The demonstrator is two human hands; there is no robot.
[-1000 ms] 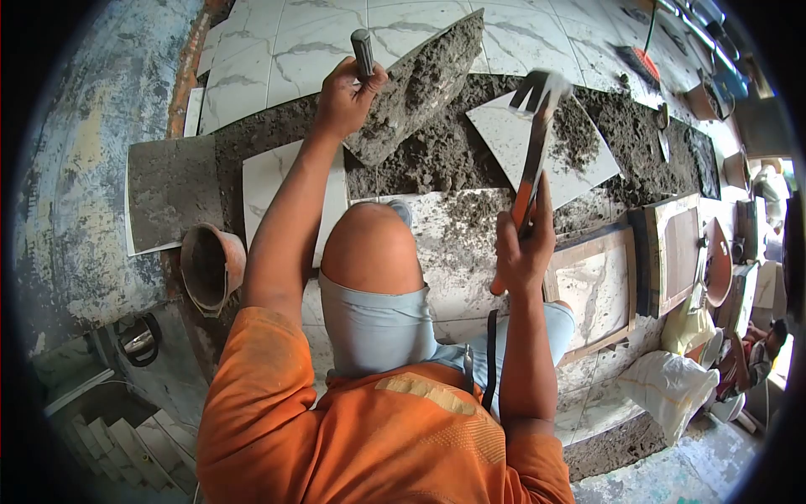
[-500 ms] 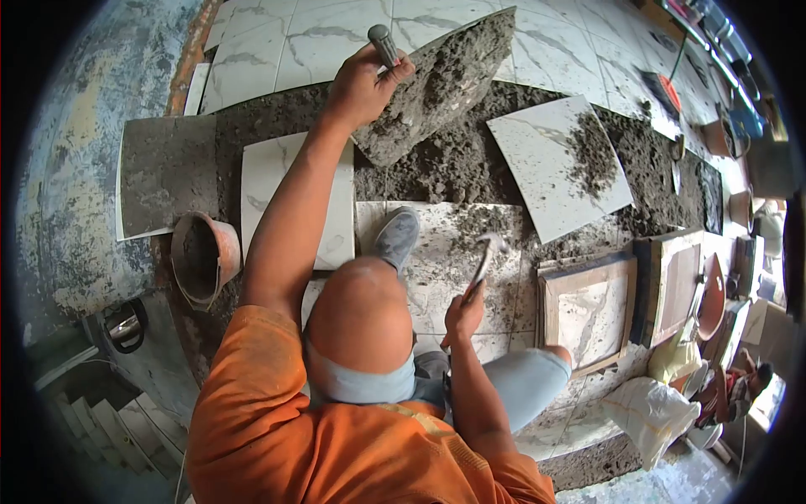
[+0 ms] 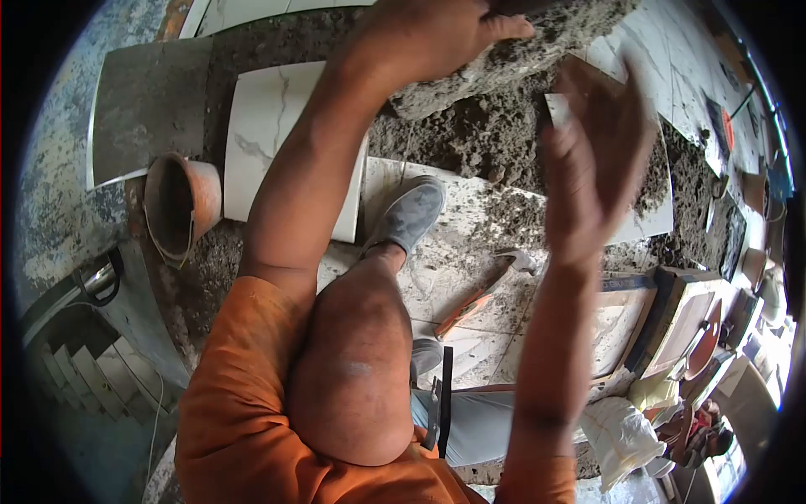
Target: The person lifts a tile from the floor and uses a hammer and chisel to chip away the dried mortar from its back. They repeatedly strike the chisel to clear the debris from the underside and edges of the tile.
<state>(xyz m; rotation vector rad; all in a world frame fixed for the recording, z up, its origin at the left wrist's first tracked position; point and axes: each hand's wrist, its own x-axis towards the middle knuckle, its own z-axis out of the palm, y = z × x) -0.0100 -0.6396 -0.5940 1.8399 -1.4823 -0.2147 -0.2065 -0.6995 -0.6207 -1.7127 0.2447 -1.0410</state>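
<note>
At the top of the view, my left hand [image 3: 445, 38] is at the edge of a raised tile [image 3: 512, 63] with its mortar-crusted side facing me. My thumb lies over that edge. The fingers are largely hidden, and a dark object by them is cut off by the frame. My right hand [image 3: 596, 168] is raised over the mortar bed, blurred, with fingers apart and nothing in it. Below it, a hammer [image 3: 478, 302] with an orange-and-black handle lies on the dusty tiled floor. Partly behind my right hand is a white marbled tile [image 3: 655, 214] with mortar crumbs on it.
Loose grey mortar [image 3: 483, 139] spreads under the raised tile. To the left are another white tile [image 3: 269, 126], a grey tile [image 3: 151, 109] and a bucket [image 3: 206, 202]. Framed panels [image 3: 672, 323] and a white sack [image 3: 621, 437] stand right. Another person [image 3: 701, 428] is at far right.
The hammer has left my right hand and lies on the floor. That hand has moved up and forward, opened. My left hand and the raised tile now appear higher; the grey tool handle no longer shows.
</note>
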